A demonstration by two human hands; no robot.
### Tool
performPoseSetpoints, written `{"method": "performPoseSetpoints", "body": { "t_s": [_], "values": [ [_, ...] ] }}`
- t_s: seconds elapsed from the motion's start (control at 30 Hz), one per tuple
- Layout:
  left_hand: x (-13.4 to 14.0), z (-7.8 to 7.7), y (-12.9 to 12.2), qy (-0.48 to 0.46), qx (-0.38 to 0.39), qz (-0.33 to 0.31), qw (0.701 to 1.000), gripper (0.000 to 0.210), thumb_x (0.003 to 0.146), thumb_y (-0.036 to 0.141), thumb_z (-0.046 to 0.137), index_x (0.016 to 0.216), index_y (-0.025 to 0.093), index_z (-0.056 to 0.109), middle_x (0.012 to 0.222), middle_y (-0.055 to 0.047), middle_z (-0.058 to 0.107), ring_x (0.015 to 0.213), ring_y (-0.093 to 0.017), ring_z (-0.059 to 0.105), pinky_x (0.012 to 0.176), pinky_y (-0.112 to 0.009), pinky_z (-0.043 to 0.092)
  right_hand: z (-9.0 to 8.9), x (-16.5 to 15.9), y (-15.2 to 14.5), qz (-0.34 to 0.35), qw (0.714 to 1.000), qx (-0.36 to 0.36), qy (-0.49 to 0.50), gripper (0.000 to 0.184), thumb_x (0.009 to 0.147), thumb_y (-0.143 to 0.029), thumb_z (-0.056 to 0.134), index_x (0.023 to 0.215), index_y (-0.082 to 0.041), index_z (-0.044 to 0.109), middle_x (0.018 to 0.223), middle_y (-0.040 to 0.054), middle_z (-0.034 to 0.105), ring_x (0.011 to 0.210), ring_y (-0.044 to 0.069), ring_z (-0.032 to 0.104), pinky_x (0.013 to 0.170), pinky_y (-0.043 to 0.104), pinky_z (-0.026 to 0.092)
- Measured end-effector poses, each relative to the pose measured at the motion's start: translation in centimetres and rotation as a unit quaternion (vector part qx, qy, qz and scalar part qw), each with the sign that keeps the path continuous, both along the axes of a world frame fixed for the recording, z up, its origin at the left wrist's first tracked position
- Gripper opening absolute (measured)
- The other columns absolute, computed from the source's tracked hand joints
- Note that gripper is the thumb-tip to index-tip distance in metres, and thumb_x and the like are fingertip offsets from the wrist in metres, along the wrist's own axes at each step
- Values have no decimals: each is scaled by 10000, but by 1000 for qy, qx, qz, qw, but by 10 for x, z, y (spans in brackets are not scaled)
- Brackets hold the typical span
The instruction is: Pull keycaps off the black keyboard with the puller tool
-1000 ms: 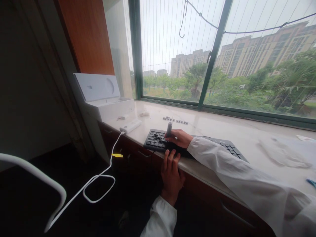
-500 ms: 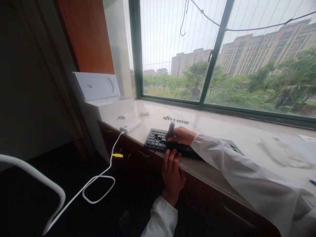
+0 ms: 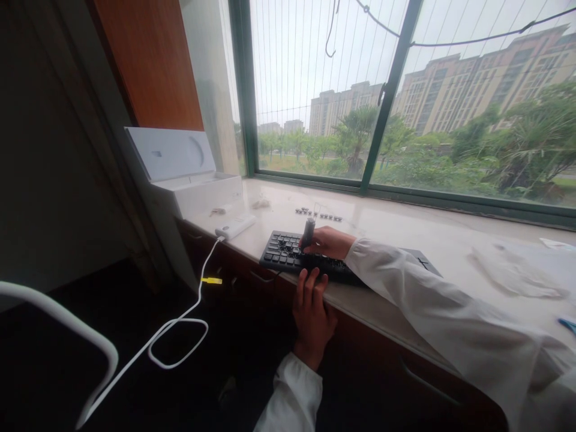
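Note:
A black keyboard (image 3: 281, 259) lies on the pale counter, with several keycaps off and open sockets showing. My right hand (image 3: 330, 241) is closed around an upright black-handled keycap puller (image 3: 308, 233), whose thin wire loops point upward. The puller's lower end meets the keyboard among the uncovered sockets; that end is hidden by my fingers. My left hand (image 3: 314, 312) rests at the counter's front edge with its fingers stretched out, the fingertips at the keyboard's near side. Behind the keyboard, several loose dark keycaps (image 3: 330, 218) lie in a row.
At the left stands an open white box (image 3: 202, 195). A white power strip-like block (image 3: 236, 226) sits before it, its white cable (image 3: 198, 306) hanging off the counter. Crumpled clear plastic (image 3: 513, 273) and a blue item (image 3: 567, 326) lie on the right. A window backs the counter.
The view has shifted slightly. The puller leans a little differently and its wire loops show more clearly. My left hand stays at the keyboard's near edge.

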State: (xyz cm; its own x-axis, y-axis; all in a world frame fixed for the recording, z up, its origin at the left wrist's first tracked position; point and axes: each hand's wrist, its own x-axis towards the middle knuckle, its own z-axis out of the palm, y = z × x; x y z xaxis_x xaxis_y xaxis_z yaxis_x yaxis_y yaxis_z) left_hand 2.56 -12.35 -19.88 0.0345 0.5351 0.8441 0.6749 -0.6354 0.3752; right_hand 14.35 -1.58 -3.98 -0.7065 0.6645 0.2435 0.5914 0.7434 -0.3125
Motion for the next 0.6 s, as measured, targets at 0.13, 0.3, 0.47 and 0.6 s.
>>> {"method": "performPoseSetpoints", "body": {
  "t_s": [0.13, 0.3, 0.47, 0.6],
  "values": [
    [0, 0, 0, 1, 3, 7, 1000, 522, 794, 100, 478, 1309, 179, 491, 1396, -88, 506, 1410, -267, 293, 1123, -474, 363, 0, -1, 1, 10, 1000, 9, 0, 249, 847, -331, 587, 985, -172, 721, 837, 46, 707, 693, 146, 604, 648, 235, 421],
    [1, 0, 0, 0, -1, 5, 1000, 513, 809, 103, 471, 1316, 181, 484, 1403, -83, 499, 1411, -266, 287, 1125, -474, 356, -5, 0, 2, 13, 1000, 8, 24, 268, 863, -367, 579, 976, -165, 715, 847, 51, 712, 702, 151, 619, 662, 239, 441],
    [0, 1, -1, 2, 2, 2, 1000, 495, 815, 114, 465, 1306, 172, 488, 1396, -88, 503, 1410, -269, 285, 1126, -476, 352, -7, 2, 3, 21, 999, 13, 25, 278, 872, -382, 580, 994, -171, 712, 886, 61, 716, 717, 157, 621, 690, 251, 458],
    [0, 1, 0, 9, 3, 7, 1000, 491, 815, 144, 476, 1305, 168, 492, 1394, -95, 507, 1405, -276, 295, 1122, -482, 356, -6, 3, 1, 39, 998, 35, 23, 267, 879, -361, 584, 1015, -166, 707, 885, 64, 702, 687, 146, 595, 678, 247, 461]
  ]
}}
